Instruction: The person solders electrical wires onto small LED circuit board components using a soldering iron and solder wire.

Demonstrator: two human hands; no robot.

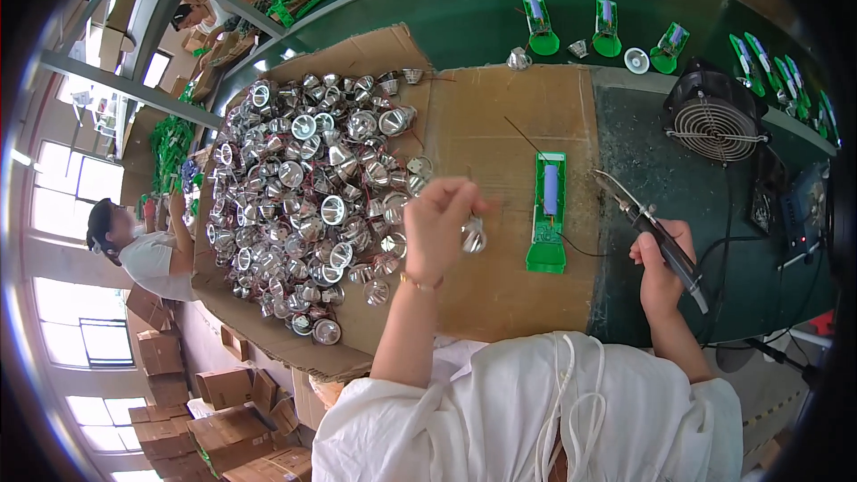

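My left hand [439, 223], somewhat blurred, is closed in a pinch over the brown cardboard. Just beside its fingers is a small silver lamp reflector [474, 235]; a reddish blur at the fingertips looks like its wires. My right hand [662, 272] is wrapped round a black soldering gun [665, 245], its metal tip [607, 180] pointing up and left. Between the hands lies an open green lamp housing [546, 254] with a purple battery cell [551, 190]. One dark wire sticks out at its top and another at its lower right; the tip is apart from it.
A big heap of silver reflectors [303, 187] fills a cardboard tray [348, 359] at left. More green housings [606, 29] stand along the back. At right are a black fan [714, 120] and a blue soldering station [803, 214] with cables. A person [152, 254] works far left.
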